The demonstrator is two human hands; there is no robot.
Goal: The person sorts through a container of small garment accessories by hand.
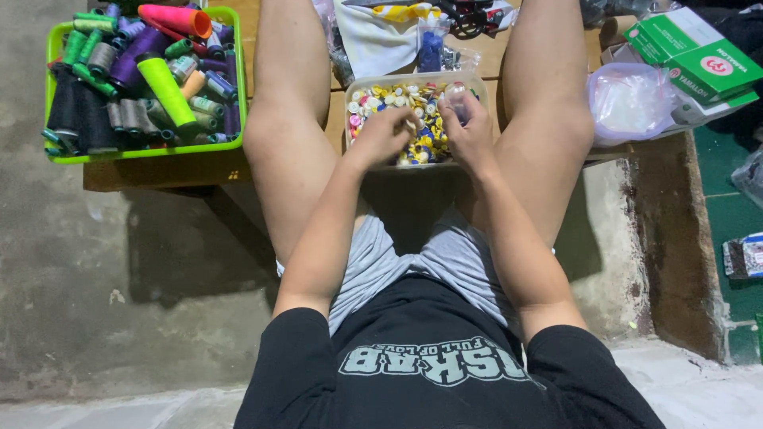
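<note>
Both hands are found over the button tub (358, 83). Left hand (383, 135) fingers curled among buttons (397, 95); right hand (469, 131) pinches a clear bag (457, 99).

We see the scene under even, fairly bright light that falls from above and slightly ahead of us. Colours read strongly: the green basket (143, 151) of thread cones looks saturated, almost glowing along its rim. A broad, soft-edged shadow spreads over the concrete floor (95, 262) beneath the wooden counter (159, 171) and between our legs. Mild glare sits on the clear plastic bag (628, 99) and on the rim of the button tub (413, 79). Our left hand (383, 135) and right hand (469, 131) look slightly soft. The wide lens bends straight lines near the edges, and the far right corner falls dim.
</note>
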